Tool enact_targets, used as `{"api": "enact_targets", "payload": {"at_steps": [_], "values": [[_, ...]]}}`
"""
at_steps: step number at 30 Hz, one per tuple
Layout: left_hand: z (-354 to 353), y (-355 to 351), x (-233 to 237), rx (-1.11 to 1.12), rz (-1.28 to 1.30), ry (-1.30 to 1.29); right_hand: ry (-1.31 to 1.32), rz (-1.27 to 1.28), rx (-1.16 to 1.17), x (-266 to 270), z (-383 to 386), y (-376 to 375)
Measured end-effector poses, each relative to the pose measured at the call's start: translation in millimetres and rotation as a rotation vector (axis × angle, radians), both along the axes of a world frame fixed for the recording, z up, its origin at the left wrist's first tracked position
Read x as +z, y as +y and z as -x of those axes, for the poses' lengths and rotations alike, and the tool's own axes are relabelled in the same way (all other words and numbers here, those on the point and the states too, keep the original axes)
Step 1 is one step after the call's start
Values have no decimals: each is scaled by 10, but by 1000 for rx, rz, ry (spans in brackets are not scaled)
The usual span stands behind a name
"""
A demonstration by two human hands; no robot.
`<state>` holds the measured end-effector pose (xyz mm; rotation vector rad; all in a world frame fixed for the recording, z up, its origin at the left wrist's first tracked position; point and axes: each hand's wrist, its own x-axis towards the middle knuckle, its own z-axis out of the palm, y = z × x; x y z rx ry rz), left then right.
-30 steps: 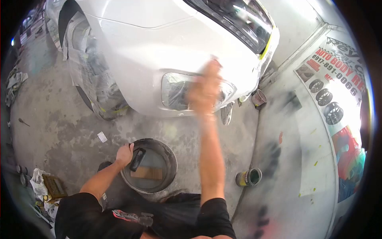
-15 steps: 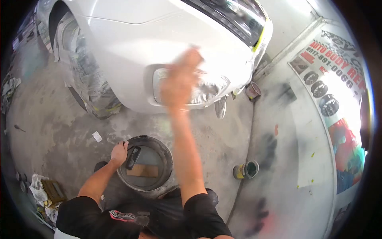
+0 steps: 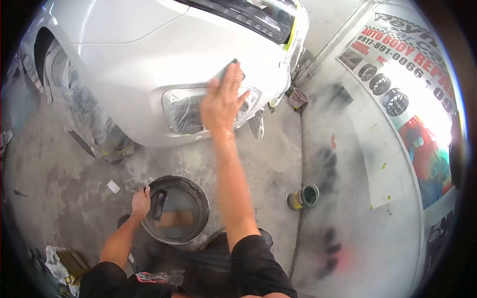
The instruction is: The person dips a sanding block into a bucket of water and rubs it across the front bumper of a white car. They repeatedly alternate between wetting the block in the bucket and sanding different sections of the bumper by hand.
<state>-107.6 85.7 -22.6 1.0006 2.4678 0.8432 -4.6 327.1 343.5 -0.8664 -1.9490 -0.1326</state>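
Note:
My right hand (image 3: 222,107) reaches up to the white car body (image 3: 144,64), fingers stretched over a small dark piece of sandpaper (image 3: 241,74) pressed against the panel. Just beneath it is a rounded recess (image 3: 185,110) masked with clear plastic. Down at the left, the fingers of my left hand (image 3: 141,202) are closed over the rim of a dark round bucket (image 3: 202,196). Inside the bucket, in cloudy water, are a black block (image 3: 160,205) and a flat brown piece (image 3: 174,218).
An open tin (image 3: 303,197) stands on the concrete floor beside the paint-marked wall (image 3: 348,198). A pail (image 3: 297,99) sits near the car's corner. A small white card (image 3: 113,186) lies left of the bucket. Plastic sheeting (image 3: 92,111) wraps the wheel.
The view has shifted, so the car appears further left. My right hand, blurred before, is now sharp on the panel above the recess. The left hand stays on the bucket rim.

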Motion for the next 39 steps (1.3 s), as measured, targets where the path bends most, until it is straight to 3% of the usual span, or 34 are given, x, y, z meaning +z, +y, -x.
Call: {"api": "enact_targets", "payload": {"at_steps": [3,6,10,13,16,20,27,31,36,39], "values": [[0,-7,33,1,3,-22,160,242,-60,226,-288,729],[-23,-14,-43,-8,-20,-7,357,343,-56,289,-159,877],[-20,27,52,-6,-27,30,114,70,-17,40,-65,289],[-18,3,2,2,-16,36,252,232,49,167,-407,1074],[13,36,-73,-1,-61,50,287,411,-48,480,-512,1266],[3,31,-78,26,-5,-9,225,107,-65,56,-322,906],[-28,12,28,-4,18,-6,310,272,-52,299,-607,1700],[-52,64,81,-1,44,-38,199,-35,-11,-32,-535,1199],[-38,37,28,0,16,23,231,284,-32,404,-721,1573],[-39,82,5,-1,3,15,267,69,-4,59,-599,1545]]}}
